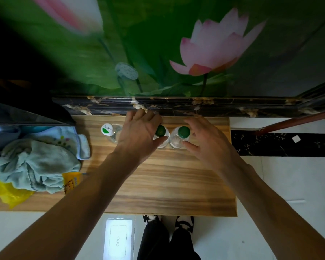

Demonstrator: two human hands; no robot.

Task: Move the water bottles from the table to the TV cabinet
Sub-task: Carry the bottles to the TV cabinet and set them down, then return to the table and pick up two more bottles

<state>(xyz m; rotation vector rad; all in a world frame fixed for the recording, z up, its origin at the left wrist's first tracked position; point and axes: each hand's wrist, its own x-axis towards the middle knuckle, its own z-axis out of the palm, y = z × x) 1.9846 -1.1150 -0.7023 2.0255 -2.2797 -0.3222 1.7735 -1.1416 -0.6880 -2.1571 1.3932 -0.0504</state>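
Observation:
Three clear water bottles stand in a row at the back of the wooden cabinet top (pixel 167 184). The left bottle (pixel 109 133) has a white and green cap and stands free. My left hand (pixel 139 134) curls around the middle bottle (pixel 160 131), which has a green cap, with the thumb against its shoulder. The right bottle (pixel 183 132), also green-capped, stands touching the middle one. My right hand (pixel 208 145) is cupped beside it with fingers spread, thumb and forefinger close to its sides.
A heap of pale towels and cloths (pixel 36 158) with a yellow bag (pixel 9 194) covers the cabinet's left part. A dark marble ledge (pixel 214 106) and a lotus mural run behind. The cabinet's right edge drops to the tiled floor (pixel 280 181). My feet (pixel 167 222) stand at its front.

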